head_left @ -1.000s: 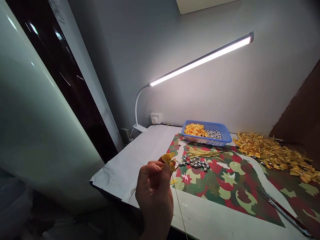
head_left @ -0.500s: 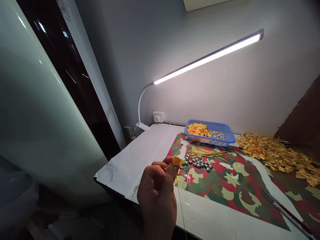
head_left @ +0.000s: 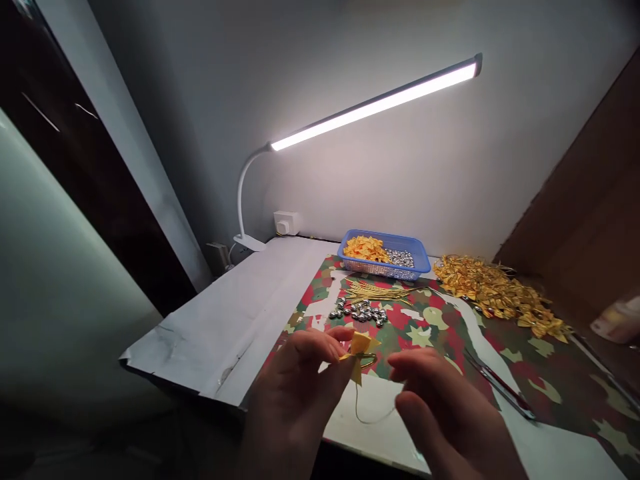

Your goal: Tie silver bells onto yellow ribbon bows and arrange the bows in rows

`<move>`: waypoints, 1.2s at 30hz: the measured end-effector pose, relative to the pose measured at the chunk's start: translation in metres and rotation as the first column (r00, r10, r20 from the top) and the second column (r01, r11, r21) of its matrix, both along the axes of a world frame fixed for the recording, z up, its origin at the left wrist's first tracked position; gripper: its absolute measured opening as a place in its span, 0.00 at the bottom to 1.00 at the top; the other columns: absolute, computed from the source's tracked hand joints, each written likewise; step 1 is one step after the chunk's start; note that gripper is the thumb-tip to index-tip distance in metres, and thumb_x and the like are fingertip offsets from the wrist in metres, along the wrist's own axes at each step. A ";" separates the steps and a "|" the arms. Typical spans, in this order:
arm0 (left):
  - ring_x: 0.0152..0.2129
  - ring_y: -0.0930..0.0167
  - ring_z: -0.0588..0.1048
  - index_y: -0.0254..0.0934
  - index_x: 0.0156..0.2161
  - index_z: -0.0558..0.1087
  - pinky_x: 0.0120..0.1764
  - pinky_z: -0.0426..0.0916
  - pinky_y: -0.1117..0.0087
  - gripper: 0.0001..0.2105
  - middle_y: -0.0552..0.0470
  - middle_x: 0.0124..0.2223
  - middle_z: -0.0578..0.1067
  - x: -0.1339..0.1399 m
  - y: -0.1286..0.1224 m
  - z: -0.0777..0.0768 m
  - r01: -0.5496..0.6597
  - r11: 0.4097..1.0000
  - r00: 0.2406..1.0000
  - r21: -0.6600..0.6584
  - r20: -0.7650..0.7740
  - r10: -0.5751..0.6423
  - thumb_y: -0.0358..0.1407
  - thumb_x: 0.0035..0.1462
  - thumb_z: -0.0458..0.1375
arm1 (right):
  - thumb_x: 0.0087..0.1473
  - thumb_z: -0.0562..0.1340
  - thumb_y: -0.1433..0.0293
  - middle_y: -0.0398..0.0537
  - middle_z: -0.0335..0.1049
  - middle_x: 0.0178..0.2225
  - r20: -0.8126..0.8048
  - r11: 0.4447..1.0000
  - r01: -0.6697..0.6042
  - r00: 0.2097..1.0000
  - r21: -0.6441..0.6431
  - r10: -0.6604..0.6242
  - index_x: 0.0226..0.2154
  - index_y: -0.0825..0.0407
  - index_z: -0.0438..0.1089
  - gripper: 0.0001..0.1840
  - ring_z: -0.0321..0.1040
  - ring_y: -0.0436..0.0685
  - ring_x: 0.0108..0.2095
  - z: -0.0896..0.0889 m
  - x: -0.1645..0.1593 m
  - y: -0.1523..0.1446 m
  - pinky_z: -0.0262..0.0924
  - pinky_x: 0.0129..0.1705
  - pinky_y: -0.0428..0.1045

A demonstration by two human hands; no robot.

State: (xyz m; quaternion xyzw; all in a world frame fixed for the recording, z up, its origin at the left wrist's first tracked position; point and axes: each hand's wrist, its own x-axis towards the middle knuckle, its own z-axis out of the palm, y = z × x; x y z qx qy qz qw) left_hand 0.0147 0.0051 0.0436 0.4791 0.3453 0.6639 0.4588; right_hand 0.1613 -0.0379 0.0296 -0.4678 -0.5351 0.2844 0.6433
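Observation:
My left hand pinches a small yellow ribbon bow between thumb and fingertips, above the table's front edge. A loop of gold cord sticks out from the bow's right side. From the bow a thin thread hangs slack and curves up to my right hand. That hand is just right of the bow, curled around the thread's far end; the exact grip is hidden behind the thumb. Small silver bells lie on the patterned sheet beyond my hands, beside a bundle of gold cords.
A blue basket at the back holds yellow bows and silver beads. Finished-looking gold bows are heaped at right. Scissors lie on the patterned sheet. A lit clamp lamp stretches overhead. The white table's left corner is exposed.
My right hand has come into view beside the bow. The thread, straight and running downward before, is now slack and curved. The camera view has shifted to the right.

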 end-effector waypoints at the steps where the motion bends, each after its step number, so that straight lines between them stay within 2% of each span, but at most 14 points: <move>1: 0.39 0.66 0.79 0.41 0.26 0.76 0.37 0.78 0.76 0.08 0.55 0.29 0.75 0.002 -0.001 0.001 -0.014 1.000 1.000 -0.009 -0.016 0.014 0.31 0.49 0.71 | 0.59 0.65 0.59 0.42 0.73 0.32 0.024 1.000 0.010 1.000 0.025 -0.010 0.38 0.43 0.76 0.08 0.63 0.48 0.21 0.002 -0.002 0.004 0.61 0.23 0.42; 6: 0.26 0.70 0.79 0.40 0.27 0.76 0.28 0.77 0.76 0.08 0.55 0.28 0.78 0.009 -0.007 0.009 0.005 0.993 0.999 -0.115 -0.047 -0.011 0.31 0.45 0.72 | 0.58 0.64 0.64 0.42 0.71 0.33 0.114 0.993 0.107 0.987 0.048 -0.112 0.38 0.45 0.72 0.05 0.67 0.50 0.27 -0.001 -0.002 0.012 0.63 0.27 0.43; 7: 0.25 0.70 0.79 0.40 0.27 0.76 0.28 0.77 0.77 0.08 0.55 0.28 0.78 0.010 -0.007 0.009 0.010 0.992 0.999 -0.126 -0.048 -0.016 0.31 0.45 0.72 | 0.59 0.63 0.65 0.42 0.70 0.32 0.126 0.993 0.110 0.985 0.048 -0.115 0.36 0.45 0.71 0.03 0.67 0.50 0.27 -0.003 -0.002 0.011 0.62 0.27 0.44; 10: 0.26 0.69 0.80 0.40 0.28 0.76 0.29 0.78 0.78 0.07 0.54 0.29 0.79 0.010 -0.006 0.006 -0.003 0.994 0.999 -0.111 -0.051 -0.003 0.31 0.47 0.71 | 0.60 0.62 0.66 0.39 0.65 0.26 0.152 0.997 0.061 0.986 0.043 -0.067 0.30 0.47 0.69 0.06 0.61 0.48 0.22 -0.008 -0.005 0.006 0.56 0.22 0.43; 12: 0.27 0.67 0.81 0.41 0.28 0.77 0.29 0.79 0.76 0.06 0.53 0.30 0.80 0.009 -0.005 0.001 -0.007 0.998 0.998 -0.061 -0.068 0.002 0.31 0.48 0.71 | 0.58 0.64 0.69 0.38 0.64 0.26 0.171 0.997 0.043 0.984 0.061 -0.053 0.32 0.47 0.71 0.02 0.56 0.47 0.19 -0.013 -0.011 0.003 0.54 0.20 0.43; 15: 0.30 0.63 0.83 0.41 0.27 0.79 0.31 0.81 0.73 0.05 0.50 0.30 0.81 0.008 -0.003 -0.005 0.008 1.000 0.991 0.013 -0.132 -0.006 0.30 0.49 0.70 | 0.56 0.65 0.72 0.38 0.64 0.27 0.194 0.996 0.062 0.978 0.059 -0.073 0.36 0.47 0.74 0.04 0.56 0.46 0.19 -0.023 -0.022 0.004 0.53 0.20 0.44; 18: 0.28 0.65 0.82 0.41 0.26 0.78 0.32 0.80 0.74 0.05 0.52 0.29 0.80 0.010 -0.003 -0.006 -0.001 1.000 0.992 -0.024 -0.125 -0.002 0.31 0.49 0.70 | 0.60 0.61 0.69 0.39 0.61 0.26 0.152 0.999 0.036 0.988 -0.011 -0.034 0.31 0.48 0.73 0.07 0.55 0.48 0.20 -0.030 -0.027 0.008 0.50 0.21 0.45; 22: 0.29 0.66 0.82 0.41 0.26 0.78 0.32 0.79 0.76 0.05 0.50 0.30 0.82 0.011 -0.005 -0.005 -0.015 0.997 0.991 -0.082 -0.134 0.004 0.31 0.48 0.69 | 0.62 0.59 0.65 0.39 0.57 0.24 0.040 0.994 -0.024 0.999 -0.107 0.028 0.26 0.50 0.65 0.13 0.55 0.49 0.23 -0.032 -0.023 0.012 0.51 0.23 0.44; 25: 0.30 0.66 0.82 0.41 0.26 0.78 0.32 0.79 0.76 0.05 0.50 0.31 0.82 0.009 -0.004 -0.007 -0.033 0.996 0.986 -0.083 -0.165 0.019 0.31 0.48 0.69 | 0.63 0.58 0.63 0.39 0.58 0.24 -0.030 0.993 -0.005 1.000 -0.120 0.002 0.27 0.50 0.65 0.13 0.55 0.49 0.23 -0.030 -0.015 0.011 0.53 0.24 0.44; 27: 0.30 0.65 0.82 0.41 0.27 0.78 0.33 0.79 0.75 0.05 0.52 0.30 0.81 0.007 -0.004 -0.008 -0.002 0.995 0.988 -0.096 -0.156 -0.013 0.30 0.48 0.70 | 0.63 0.59 0.62 0.40 0.63 0.27 -0.045 0.994 0.014 0.999 -0.112 -0.019 0.32 0.49 0.70 0.11 0.58 0.49 0.24 -0.030 -0.010 0.012 0.54 0.25 0.44; 29: 0.30 0.65 0.82 0.41 0.27 0.78 0.33 0.79 0.75 0.06 0.53 0.28 0.80 0.005 -0.003 -0.010 0.036 0.993 0.989 -0.115 -0.141 -0.052 0.30 0.48 0.70 | 0.62 0.60 0.62 0.42 0.67 0.30 -0.031 0.994 -0.017 0.999 -0.105 0.014 0.36 0.49 0.72 0.09 0.62 0.50 0.26 -0.031 -0.006 0.014 0.55 0.25 0.44; 32: 0.29 0.65 0.82 0.42 0.28 0.79 0.32 0.80 0.74 0.05 0.53 0.29 0.80 0.003 -0.002 -0.013 0.082 0.992 0.982 -0.095 -0.161 -0.097 0.29 0.49 0.69 | 0.62 0.61 0.65 0.43 0.67 0.29 0.022 0.991 -0.093 0.995 -0.101 0.096 0.34 0.49 0.72 0.08 0.65 0.51 0.27 -0.032 -0.004 0.016 0.57 0.25 0.44; 34: 0.27 0.65 0.82 0.42 0.29 0.80 0.31 0.80 0.74 0.04 0.51 0.30 0.81 0.003 -0.003 -0.013 0.123 0.988 0.971 -0.092 -0.195 -0.139 0.29 0.49 0.69 | 0.62 0.60 0.69 0.42 0.65 0.28 0.099 0.998 -0.053 0.993 -0.039 0.056 0.31 0.49 0.71 0.08 0.63 0.51 0.26 -0.031 -0.004 0.016 0.57 0.25 0.44; 36: 0.27 0.65 0.82 0.41 0.30 0.81 0.31 0.80 0.73 0.03 0.50 0.29 0.82 0.003 -0.004 -0.012 0.139 0.980 0.965 -0.140 -0.205 -0.166 0.30 0.49 0.69 | 0.62 0.59 0.74 0.42 0.64 0.28 0.204 0.995 0.038 0.977 0.093 -0.056 0.32 0.49 0.70 0.08 0.61 0.49 0.26 -0.030 -0.004 0.016 0.57 0.25 0.43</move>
